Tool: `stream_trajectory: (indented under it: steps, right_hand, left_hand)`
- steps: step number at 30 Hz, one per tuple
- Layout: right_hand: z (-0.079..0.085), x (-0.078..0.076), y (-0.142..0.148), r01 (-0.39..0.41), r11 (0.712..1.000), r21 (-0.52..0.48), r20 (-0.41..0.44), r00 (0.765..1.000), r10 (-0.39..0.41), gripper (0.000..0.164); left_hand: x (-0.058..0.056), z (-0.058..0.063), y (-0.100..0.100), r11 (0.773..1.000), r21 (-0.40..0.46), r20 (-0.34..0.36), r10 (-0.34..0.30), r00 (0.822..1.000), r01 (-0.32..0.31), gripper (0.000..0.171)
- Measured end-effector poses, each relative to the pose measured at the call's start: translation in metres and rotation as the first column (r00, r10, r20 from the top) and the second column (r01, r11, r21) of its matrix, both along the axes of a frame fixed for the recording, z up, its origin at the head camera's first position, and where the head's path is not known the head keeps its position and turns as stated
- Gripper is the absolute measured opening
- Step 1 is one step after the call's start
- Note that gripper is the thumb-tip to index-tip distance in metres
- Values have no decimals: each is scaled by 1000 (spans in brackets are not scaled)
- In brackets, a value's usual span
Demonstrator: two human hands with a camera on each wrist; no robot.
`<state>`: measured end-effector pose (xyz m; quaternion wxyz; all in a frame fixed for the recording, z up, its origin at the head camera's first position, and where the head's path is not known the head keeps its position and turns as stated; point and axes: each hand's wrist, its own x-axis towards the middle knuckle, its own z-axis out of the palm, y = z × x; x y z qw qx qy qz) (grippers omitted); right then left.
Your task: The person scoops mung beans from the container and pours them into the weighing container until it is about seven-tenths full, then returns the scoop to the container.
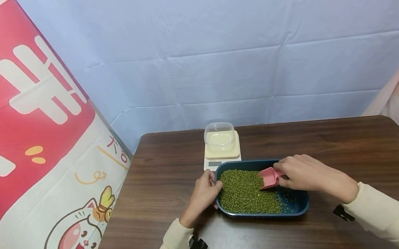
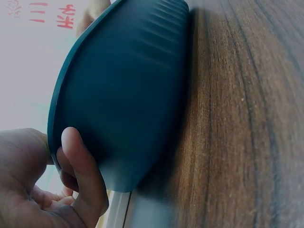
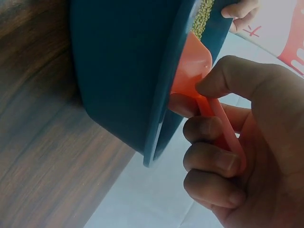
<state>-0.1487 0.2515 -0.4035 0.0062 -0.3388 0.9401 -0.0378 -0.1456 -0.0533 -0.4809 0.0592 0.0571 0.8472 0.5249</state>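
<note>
A dark blue tub (image 1: 299, 207) on the table holds a heap of green mung beans (image 1: 245, 192), piled toward its left and middle. My left hand (image 1: 203, 191) grips the tub's left rim; in the left wrist view its fingers (image 2: 83, 166) curl against the outer wall. In my right hand (image 1: 304, 172) is the handle of a pink scoop (image 1: 268, 177), its front edge at the beans. The right wrist view shows my fingers (image 3: 209, 159) wrapped round that handle and the thumb pressed on top.
Behind the tub stands a kitchen scale (image 1: 208, 162) with a clear plastic container (image 1: 219, 136) on its platform. The wooden table (image 1: 167, 164) reaches a pale cloth backdrop (image 1: 223, 77). A printed banner (image 1: 55, 176) hangs at the left.
</note>
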Motion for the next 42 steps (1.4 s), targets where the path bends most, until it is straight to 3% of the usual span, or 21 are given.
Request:
stream_trajectory:
  steps: [31, 42]
  right_hand:
    - [-2, -10, -14, -88, 996, 10, -29, 996, 88, 21]
    - [-6, -16, -21, -97, 995, 28, 3, 995, 97, 21]
  left_hand:
    - [0, -1, 1, 1000, 4, 7, -4, 1000, 4, 12]
    - [1, 0, 1, 1000, 5, 5, -3, 1000, 3, 12]
